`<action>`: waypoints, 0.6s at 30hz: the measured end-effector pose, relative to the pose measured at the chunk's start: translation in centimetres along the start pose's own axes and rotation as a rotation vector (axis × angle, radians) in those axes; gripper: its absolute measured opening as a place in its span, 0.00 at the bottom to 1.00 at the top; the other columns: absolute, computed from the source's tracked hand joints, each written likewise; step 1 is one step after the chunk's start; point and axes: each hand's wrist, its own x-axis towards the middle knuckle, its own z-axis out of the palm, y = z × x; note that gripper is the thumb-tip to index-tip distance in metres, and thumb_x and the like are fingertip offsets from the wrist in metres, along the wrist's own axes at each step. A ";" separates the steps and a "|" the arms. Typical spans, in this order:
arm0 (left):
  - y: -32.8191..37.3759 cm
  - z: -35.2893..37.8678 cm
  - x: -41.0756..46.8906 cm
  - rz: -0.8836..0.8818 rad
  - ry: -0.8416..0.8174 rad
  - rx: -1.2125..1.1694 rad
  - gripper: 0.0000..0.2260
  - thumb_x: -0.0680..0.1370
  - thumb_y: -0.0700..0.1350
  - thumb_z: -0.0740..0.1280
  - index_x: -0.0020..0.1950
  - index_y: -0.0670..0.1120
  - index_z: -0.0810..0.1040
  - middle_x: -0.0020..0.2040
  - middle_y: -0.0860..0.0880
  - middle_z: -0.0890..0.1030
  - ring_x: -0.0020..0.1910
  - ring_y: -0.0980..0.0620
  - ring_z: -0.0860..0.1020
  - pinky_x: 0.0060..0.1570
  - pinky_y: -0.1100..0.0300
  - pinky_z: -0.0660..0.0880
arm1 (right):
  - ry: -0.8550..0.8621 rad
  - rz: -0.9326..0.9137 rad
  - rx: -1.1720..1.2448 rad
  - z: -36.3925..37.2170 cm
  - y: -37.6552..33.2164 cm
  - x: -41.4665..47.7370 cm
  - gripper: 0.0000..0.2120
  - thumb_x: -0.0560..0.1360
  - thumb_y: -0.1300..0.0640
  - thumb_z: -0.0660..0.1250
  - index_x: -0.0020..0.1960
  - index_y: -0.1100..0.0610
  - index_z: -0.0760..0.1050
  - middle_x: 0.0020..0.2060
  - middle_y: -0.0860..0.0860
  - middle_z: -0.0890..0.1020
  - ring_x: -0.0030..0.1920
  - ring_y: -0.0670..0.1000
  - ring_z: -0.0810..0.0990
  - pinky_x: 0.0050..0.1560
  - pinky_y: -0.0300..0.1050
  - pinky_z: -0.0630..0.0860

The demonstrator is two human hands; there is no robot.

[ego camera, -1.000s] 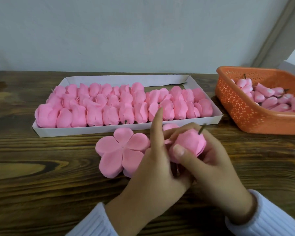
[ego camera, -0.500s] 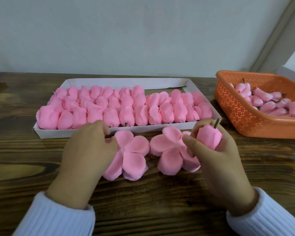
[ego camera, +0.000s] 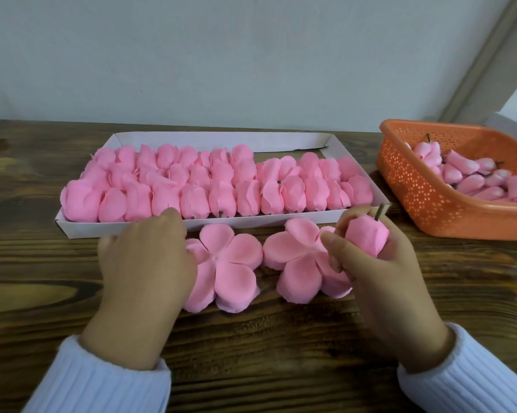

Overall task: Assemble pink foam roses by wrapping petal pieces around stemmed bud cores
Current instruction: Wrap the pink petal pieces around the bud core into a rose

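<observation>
Your left hand (ego camera: 145,263) covered the outer petals of the left petal piece (ego camera: 230,263), and its fingers curled out of sight, so their hold could not be told. Within the fingers of your right hand (ego camera: 379,278), the bud (ego camera: 366,234) showed only its stem end; beyond them the basket (ego camera: 415,198) ran off the edge of view.
</observation>
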 end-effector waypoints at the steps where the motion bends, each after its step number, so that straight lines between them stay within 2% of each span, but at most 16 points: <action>1: 0.1 0.0 0.0 -0.008 0.004 0.017 0.06 0.77 0.53 0.66 0.50 0.52 0.74 0.40 0.53 0.77 0.41 0.50 0.71 0.45 0.55 0.63 | 0.002 0.001 0.003 0.0 0.0 0.0 0.10 0.64 0.50 0.74 0.37 0.52 0.75 0.28 0.48 0.75 0.30 0.47 0.73 0.35 0.42 0.73; 4: 0.1 -0.1 0.2 -0.026 -0.015 0.021 0.06 0.78 0.54 0.64 0.47 0.53 0.76 0.38 0.53 0.74 0.40 0.51 0.70 0.46 0.55 0.62 | 0.000 0.000 0.006 0.0 0.1 0.0 0.10 0.65 0.50 0.74 0.37 0.52 0.75 0.28 0.48 0.74 0.30 0.47 0.73 0.36 0.41 0.74; 6: -0.1 0.1 0.3 0.005 0.046 -0.141 0.04 0.77 0.49 0.65 0.45 0.50 0.77 0.39 0.52 0.76 0.38 0.52 0.70 0.43 0.56 0.63 | -0.010 0.008 0.020 -0.1 0.1 0.0 0.10 0.66 0.51 0.74 0.37 0.53 0.74 0.28 0.49 0.74 0.30 0.47 0.73 0.37 0.41 0.74; 9: -0.1 0.1 0.4 0.038 0.139 -0.430 0.05 0.78 0.42 0.63 0.43 0.47 0.75 0.35 0.53 0.74 0.33 0.56 0.69 0.32 0.60 0.61 | -0.017 0.020 0.038 -0.1 0.0 0.0 0.09 0.66 0.52 0.73 0.38 0.53 0.75 0.27 0.49 0.74 0.29 0.47 0.72 0.36 0.39 0.73; 12: 0.2 0.2 0.4 0.077 0.211 -0.591 0.05 0.78 0.42 0.64 0.42 0.47 0.74 0.33 0.55 0.74 0.32 0.59 0.71 0.31 0.65 0.60 | -0.019 0.035 0.048 0.0 -0.3 -0.1 0.09 0.65 0.51 0.73 0.38 0.53 0.75 0.27 0.49 0.74 0.30 0.47 0.73 0.34 0.39 0.73; 14: 0.4 0.2 0.4 0.080 0.239 -0.697 0.06 0.78 0.44 0.65 0.41 0.48 0.74 0.33 0.52 0.76 0.33 0.58 0.74 0.31 0.66 0.63 | -0.026 0.049 0.052 0.1 -0.5 -0.2 0.08 0.65 0.52 0.73 0.38 0.53 0.75 0.27 0.49 0.74 0.30 0.47 0.73 0.34 0.40 0.73; 15: 0.4 0.4 0.4 0.071 0.216 -0.787 0.07 0.78 0.46 0.65 0.40 0.48 0.73 0.34 0.48 0.78 0.34 0.54 0.77 0.32 0.63 0.68 | -0.033 0.056 0.054 0.1 -0.5 -0.2 0.07 0.66 0.54 0.73 0.38 0.52 0.75 0.28 0.49 0.75 0.31 0.47 0.74 0.34 0.41 0.73; 16: 0.6 0.5 0.4 0.064 0.167 -0.901 0.08 0.78 0.48 0.64 0.40 0.47 0.72 0.35 0.43 0.79 0.37 0.47 0.80 0.35 0.56 0.75 | -0.046 0.067 0.055 0.1 -0.6 -0.2 0.06 0.66 0.56 0.73 0.37 0.52 0.76 0.28 0.50 0.76 0.31 0.48 0.75 0.35 0.42 0.73; 18: 1.3 0.4 0.1 0.073 0.070 -1.108 0.13 0.78 0.52 0.64 0.39 0.45 0.70 0.36 0.36 0.76 0.41 0.36 0.80 0.43 0.44 0.80 | -0.091 0.096 0.054 0.3 -0.9 -0.4 0.04 0.68 0.59 0.70 0.36 0.54 0.76 0.32 0.53 0.78 0.34 0.50 0.77 0.37 0.44 0.74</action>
